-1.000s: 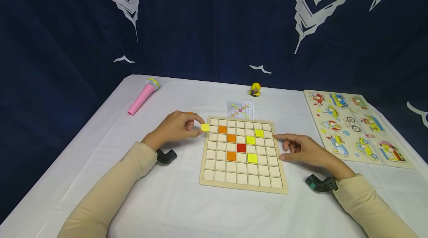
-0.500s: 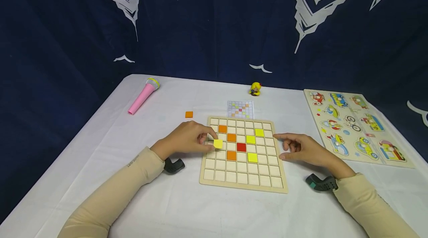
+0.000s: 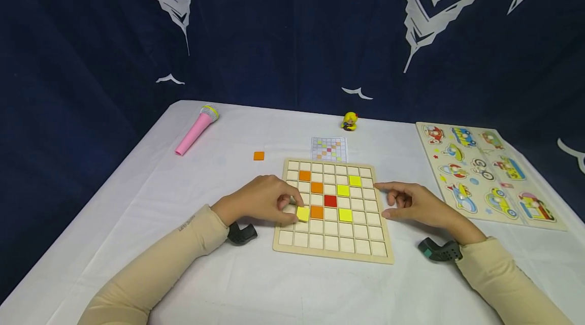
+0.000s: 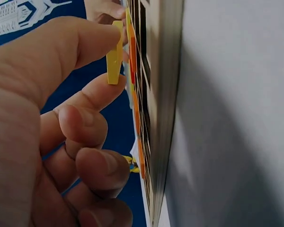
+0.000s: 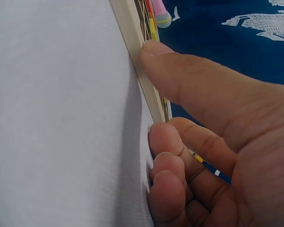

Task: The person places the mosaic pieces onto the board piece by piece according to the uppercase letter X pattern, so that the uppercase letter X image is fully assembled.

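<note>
— Item one: position of the grid board?
— On the table, centre, near the front edge. Left hand over its left side, with a tile at the fingertips above the board; right hand at its right edge.
— Behind the board?
— Pattern card, just behind it; figurine farther back.
— Left?
— Loose tile, behind and left of the board; microphone at the far left.
— Right?
— Picture puzzle, well apart, by the right edge.

Head view high, facing down-forward; wrist views close, edge-on; all share grid board.
</note>
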